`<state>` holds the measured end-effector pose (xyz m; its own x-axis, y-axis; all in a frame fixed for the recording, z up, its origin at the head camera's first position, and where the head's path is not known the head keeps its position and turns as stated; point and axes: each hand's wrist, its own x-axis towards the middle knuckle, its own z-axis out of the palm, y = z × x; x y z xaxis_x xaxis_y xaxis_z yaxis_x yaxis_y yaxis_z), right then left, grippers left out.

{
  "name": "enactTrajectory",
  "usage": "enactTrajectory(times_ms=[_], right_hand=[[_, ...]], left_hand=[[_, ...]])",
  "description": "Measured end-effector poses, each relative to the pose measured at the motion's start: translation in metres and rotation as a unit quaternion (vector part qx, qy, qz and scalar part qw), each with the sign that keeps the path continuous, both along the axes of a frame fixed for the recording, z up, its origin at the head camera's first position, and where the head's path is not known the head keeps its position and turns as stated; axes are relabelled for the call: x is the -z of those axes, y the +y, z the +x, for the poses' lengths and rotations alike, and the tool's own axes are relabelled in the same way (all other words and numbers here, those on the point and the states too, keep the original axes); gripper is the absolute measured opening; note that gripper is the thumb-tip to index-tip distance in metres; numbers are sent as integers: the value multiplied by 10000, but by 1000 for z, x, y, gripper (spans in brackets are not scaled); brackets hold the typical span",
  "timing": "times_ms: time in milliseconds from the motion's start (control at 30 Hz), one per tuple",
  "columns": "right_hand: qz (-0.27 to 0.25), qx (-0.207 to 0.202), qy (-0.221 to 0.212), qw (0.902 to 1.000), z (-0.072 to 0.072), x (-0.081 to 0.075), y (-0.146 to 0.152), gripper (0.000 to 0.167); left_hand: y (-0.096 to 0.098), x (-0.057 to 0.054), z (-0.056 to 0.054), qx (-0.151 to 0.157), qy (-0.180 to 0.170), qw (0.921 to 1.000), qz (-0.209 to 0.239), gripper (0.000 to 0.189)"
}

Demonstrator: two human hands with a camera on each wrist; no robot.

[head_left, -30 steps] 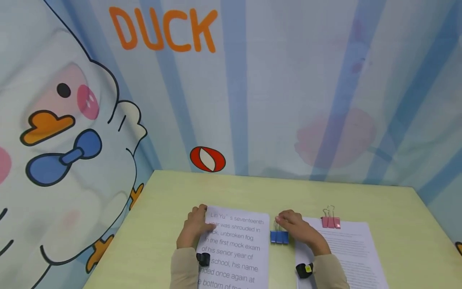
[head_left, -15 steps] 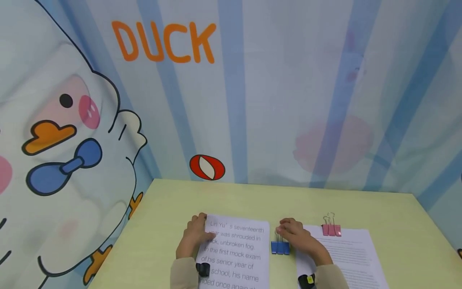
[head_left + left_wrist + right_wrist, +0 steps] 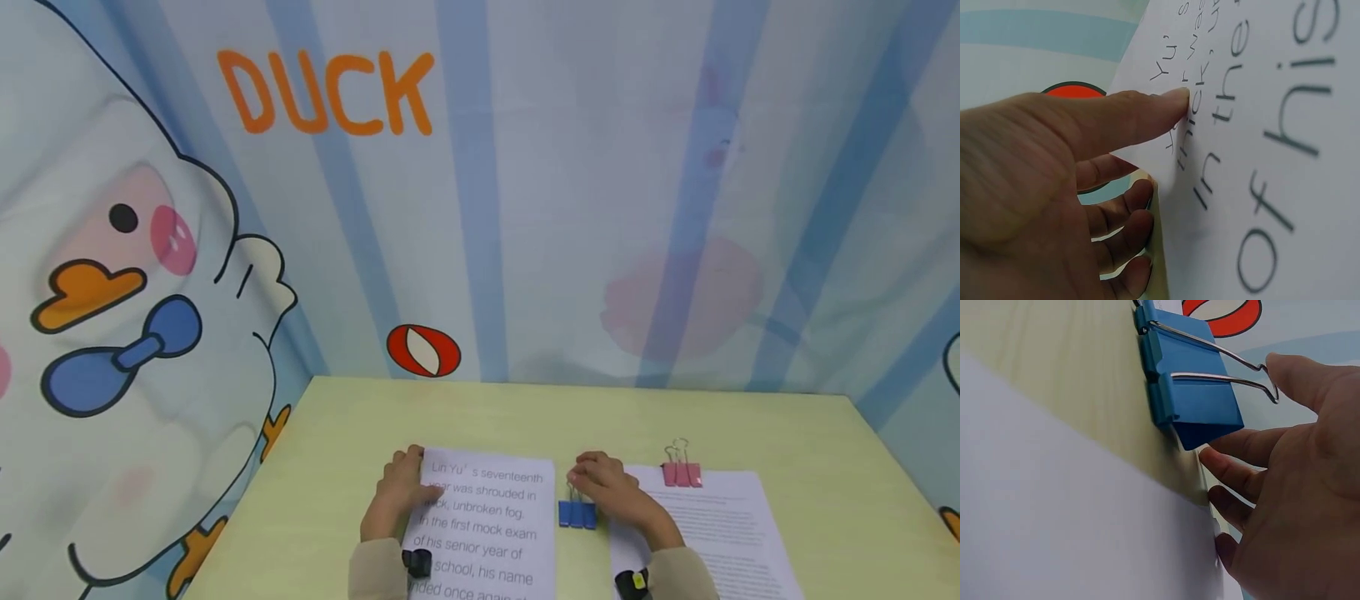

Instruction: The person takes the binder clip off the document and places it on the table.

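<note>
My left hand [image 3: 399,492] grips the upper left edge of a sheet of large-print paper [image 3: 487,525]. In the left wrist view its thumb [image 3: 1141,119] lies on the printed face, and the index finger passes partly behind the sheet. Just right of that page, a blue binder clip [image 3: 577,514] stands on the table, wire handles pointing away from me. My right hand [image 3: 617,492] pinches the clip at its handles. The right wrist view has the thumb at the end of a wire handle [image 3: 1229,379] and the other fingers behind the clip, partly hidden.
To the right lies a small-print paper stack [image 3: 720,525], partly under my right forearm. A pink binder clip [image 3: 682,475] sits on its top edge. The pale yellow table [image 3: 360,408] ends at a printed cloth backdrop [image 3: 540,208].
The head view has tilted up and shifted slightly, so everything appears lower. Both hands, the paper and the blue binder clip keep their places relative to one another.
</note>
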<state>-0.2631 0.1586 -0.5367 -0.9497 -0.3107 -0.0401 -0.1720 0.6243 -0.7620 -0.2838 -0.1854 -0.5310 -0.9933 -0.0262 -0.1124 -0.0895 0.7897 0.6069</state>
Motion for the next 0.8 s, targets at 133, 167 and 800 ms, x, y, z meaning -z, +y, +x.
enactTrajectory(times_ms=[133,167,800], right_hand=[[-162,16,-36,9999,0,0,0,34],[-243,24,-66,9997,0,-1,-1,34],[-961,321,-117,9948,2,-14,9,43]], left_hand=[[-2,2,1,-55,-29,9999,126,70],[-3,2,1,-79,-16,9998,154,70],[-1,-2,3,-71,146,9994,300,69]])
